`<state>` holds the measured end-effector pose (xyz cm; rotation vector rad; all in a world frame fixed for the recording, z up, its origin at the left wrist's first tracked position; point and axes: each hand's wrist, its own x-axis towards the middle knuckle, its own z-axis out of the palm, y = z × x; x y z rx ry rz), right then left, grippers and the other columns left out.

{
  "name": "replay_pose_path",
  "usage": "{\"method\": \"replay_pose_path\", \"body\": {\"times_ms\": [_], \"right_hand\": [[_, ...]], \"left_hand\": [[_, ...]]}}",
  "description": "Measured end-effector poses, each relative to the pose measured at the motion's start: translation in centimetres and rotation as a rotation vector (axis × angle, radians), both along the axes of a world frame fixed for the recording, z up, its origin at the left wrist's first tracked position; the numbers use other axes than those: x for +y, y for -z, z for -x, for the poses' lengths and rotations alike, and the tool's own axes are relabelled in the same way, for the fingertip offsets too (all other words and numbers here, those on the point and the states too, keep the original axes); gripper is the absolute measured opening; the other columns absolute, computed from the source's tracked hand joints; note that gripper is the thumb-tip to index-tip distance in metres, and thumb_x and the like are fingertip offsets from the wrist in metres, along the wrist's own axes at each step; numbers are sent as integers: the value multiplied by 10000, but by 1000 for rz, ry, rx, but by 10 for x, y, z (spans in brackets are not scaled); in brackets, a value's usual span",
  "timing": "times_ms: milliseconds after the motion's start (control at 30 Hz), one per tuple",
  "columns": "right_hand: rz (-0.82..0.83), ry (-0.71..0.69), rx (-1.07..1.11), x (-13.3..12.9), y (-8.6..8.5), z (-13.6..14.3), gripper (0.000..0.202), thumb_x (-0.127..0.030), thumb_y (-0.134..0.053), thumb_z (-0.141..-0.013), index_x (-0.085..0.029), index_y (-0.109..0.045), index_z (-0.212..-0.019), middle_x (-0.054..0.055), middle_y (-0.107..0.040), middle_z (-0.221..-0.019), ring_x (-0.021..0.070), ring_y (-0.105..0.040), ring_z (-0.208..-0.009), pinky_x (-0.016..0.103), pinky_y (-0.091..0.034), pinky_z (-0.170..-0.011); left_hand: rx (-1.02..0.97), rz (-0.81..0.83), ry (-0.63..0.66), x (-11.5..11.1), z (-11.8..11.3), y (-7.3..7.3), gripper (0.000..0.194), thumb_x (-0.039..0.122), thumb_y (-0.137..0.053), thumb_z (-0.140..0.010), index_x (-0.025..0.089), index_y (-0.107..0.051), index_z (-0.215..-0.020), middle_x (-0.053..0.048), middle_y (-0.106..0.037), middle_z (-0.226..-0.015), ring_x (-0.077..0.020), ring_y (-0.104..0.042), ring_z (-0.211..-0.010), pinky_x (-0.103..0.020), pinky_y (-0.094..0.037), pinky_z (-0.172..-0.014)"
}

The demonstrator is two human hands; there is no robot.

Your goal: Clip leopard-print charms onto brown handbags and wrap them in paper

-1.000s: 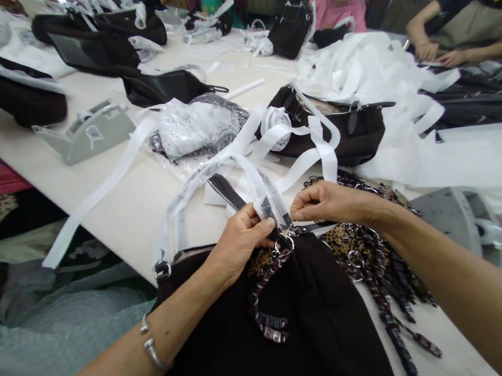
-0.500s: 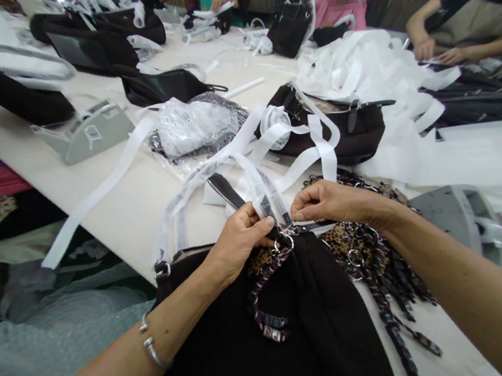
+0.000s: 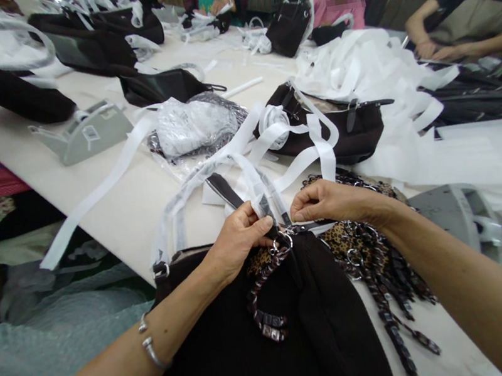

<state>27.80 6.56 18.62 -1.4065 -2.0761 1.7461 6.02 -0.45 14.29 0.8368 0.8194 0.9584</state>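
Note:
A black handbag [image 3: 253,353] lies in front of me, its handles [image 3: 203,171] wrapped in white film. My left hand [image 3: 240,237] is closed around the base of a handle near the bag's top edge, thumb on top. Just below its fingertips, a beaded charm strap [image 3: 259,295] with letter cubes hangs from a metal ring [image 3: 283,244] against the bag. My right hand [image 3: 324,202] is pinched beside the same spot, close to the metal hardware and a dark strap end; what lies between its fingertips is hidden.
More beaded charms [image 3: 383,275] lie in a pile right of the bag. Ahead are another black bag [image 3: 347,134], a plastic-wrapped bundle [image 3: 193,124] and white strips [image 3: 356,69]. A grey tape dispenser [image 3: 90,134] stands at left. Co-workers are around the table [image 3: 109,197].
Both my hands and the bag stay almost in place. At the far left, a co-worker's hand and the dark bag it holds have shifted slightly.

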Motion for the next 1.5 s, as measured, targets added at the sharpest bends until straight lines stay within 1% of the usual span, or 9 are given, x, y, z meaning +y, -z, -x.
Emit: {"method": "replay_pose_path", "body": {"times_ms": [100,300,533,767,833,1033,1200,1333,1500], "right_hand": [[2,6,0,0,0,-1,319,-441,-722,-717,-131,-683,-778,-7,-572,-664,94,-448,-594,241,-334,-570],[-15,5,4,0,2,4,354,-467,-735,-688,-127,-690,-773,-2,-578,-667,98,-453,-600,246,-346,-582],[-31,40,-23,-1,-2,3,368,-481,-730,-700,-127,-701,-798,-11,-565,-641,91,-431,-573,240,-331,-560],[-27,-8,31,1,15,3,278,-400,-713,-745,-130,-709,-815,-3,-610,-697,103,-484,-636,243,-374,-629],[-26,-12,34,0,17,3,258,-380,-711,-749,-131,-708,-817,-2,-617,-706,104,-491,-645,244,-380,-644],[-27,0,19,-3,8,4,270,-391,-720,-738,-131,-717,-811,6,-633,-707,108,-497,-638,245,-376,-624],[-32,-35,17,-4,2,2,313,-423,-752,-703,-141,-760,-839,21,-671,-743,125,-526,-663,253,-389,-634],[-60,-74,2,-4,2,2,317,-446,-751,-707,-147,-756,-809,2,-636,-694,118,-500,-639,253,-359,-602],[-84,-80,34,-8,2,6,264,-417,-716,-751,-157,-699,-791,-23,-586,-664,102,-469,-609,238,-335,-571]], "left_hand": [[-3,-1,1,0,0,0,334,324,-720,-806,162,-589,-1067,-52,-679,-963,-123,-640,-768,-206,-530,-622],[4,22,-15,1,0,0,387,337,-751,-773,164,-595,-1082,-48,-675,-959,-127,-647,-778,-193,-523,-609],[-8,6,-11,1,0,2,373,337,-738,-787,163,-593,-1083,-57,-679,-975,-133,-648,-792,-199,-533,-617],[-15,13,-7,1,0,2,359,320,-733,-795,166,-594,-1089,-46,-675,-960,-126,-651,-786,-197,-540,-620],[-19,14,-4,2,0,3,369,331,-740,-788,169,-600,-1089,-45,-681,-956,-125,-651,-778,-198,-540,-620],[-22,11,-8,1,0,4,351,328,-736,-796,168,-603,-1079,-37,-676,-937,-118,-642,-757,-194,-531,-615],[-48,16,-1,1,1,6,340,328,-730,-803,165,-592,-1068,-31,-665,-916,-109,-631,-721,-189,-513,-589],[-77,70,0,2,-3,0,356,329,-746,-783,146,-578,-1038,-10,-643,-814,-90,-596,-627,-179,-474,-537],[-102,141,24,2,-7,-12,348,322,-768,-747,142,-566,-967,26,-588,-722,-67,-534,-558,-178,-434,-517]]}}
